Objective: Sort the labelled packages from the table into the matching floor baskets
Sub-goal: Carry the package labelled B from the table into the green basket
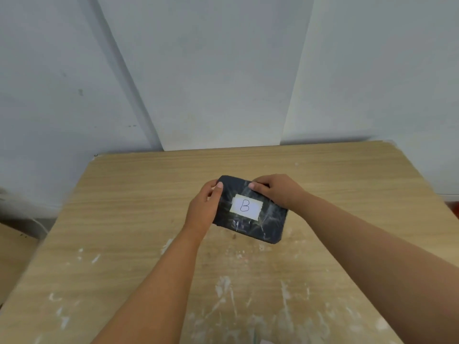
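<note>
A flat black plastic-wrapped package (263, 224) with a white label (246, 206) marked "B" is held over the middle of the wooden table (124, 219). My left hand (203, 209) grips its left edge, thumb on top. The far right corner is gripped by my right hand (278, 192). The package tilts slightly, label facing up. No floor baskets are in view.
The tabletop is light wood with white paint smears toward the near edge. A pale wall (223, 70) rises right behind the table's far edge. Another wooden surface (12, 256) shows at the lower left, beyond the table's left edge.
</note>
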`<control>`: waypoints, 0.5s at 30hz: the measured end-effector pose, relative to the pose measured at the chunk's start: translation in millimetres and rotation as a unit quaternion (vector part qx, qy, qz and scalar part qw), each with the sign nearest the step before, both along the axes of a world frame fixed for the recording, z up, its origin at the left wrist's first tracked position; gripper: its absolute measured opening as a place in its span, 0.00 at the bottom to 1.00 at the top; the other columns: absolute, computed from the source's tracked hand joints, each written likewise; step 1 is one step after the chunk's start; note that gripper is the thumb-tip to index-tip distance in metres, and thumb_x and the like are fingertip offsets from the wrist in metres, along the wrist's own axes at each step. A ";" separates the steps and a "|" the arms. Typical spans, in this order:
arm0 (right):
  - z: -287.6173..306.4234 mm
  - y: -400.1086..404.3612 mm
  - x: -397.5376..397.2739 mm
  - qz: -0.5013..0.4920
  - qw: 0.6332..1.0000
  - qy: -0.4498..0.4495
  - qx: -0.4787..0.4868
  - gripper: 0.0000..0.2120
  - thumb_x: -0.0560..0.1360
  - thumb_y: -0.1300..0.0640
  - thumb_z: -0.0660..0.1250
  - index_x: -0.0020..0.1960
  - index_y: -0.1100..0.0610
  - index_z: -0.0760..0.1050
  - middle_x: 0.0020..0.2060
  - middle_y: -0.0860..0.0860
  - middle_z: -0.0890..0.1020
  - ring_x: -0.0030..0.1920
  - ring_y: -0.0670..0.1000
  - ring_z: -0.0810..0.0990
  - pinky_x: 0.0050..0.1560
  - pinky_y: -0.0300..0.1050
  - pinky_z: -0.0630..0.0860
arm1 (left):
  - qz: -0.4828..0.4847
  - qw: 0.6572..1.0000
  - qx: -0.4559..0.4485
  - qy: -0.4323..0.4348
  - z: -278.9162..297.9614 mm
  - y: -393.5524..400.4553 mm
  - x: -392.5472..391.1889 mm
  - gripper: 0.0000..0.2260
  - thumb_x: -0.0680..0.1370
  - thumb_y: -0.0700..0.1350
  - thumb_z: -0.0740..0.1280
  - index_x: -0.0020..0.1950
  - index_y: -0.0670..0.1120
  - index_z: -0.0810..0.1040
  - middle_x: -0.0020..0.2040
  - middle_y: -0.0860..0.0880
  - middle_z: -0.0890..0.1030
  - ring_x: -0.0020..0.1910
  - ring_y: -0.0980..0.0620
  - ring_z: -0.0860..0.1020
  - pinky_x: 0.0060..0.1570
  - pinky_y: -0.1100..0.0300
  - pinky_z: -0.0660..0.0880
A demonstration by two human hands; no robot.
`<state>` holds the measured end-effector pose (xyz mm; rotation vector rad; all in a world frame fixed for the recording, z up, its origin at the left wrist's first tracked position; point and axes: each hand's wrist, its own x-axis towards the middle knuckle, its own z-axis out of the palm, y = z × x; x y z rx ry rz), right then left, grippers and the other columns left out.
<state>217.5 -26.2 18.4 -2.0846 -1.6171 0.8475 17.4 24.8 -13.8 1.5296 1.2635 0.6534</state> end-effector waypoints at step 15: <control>11.9 -89.3 49.3 -0.294 0.944 0.064 0.133 0.20 0.78 0.42 0.61 0.65 0.49 0.74 0.54 0.52 0.81 0.50 0.51 0.77 0.49 0.44 0.71 | -0.067 0.990 -0.061 -0.107 7.6 -39.6 71.3 0.16 0.79 0.59 0.56 0.67 0.62 0.70 0.58 0.55 0.80 0.58 0.51 0.79 0.61 0.46 0.76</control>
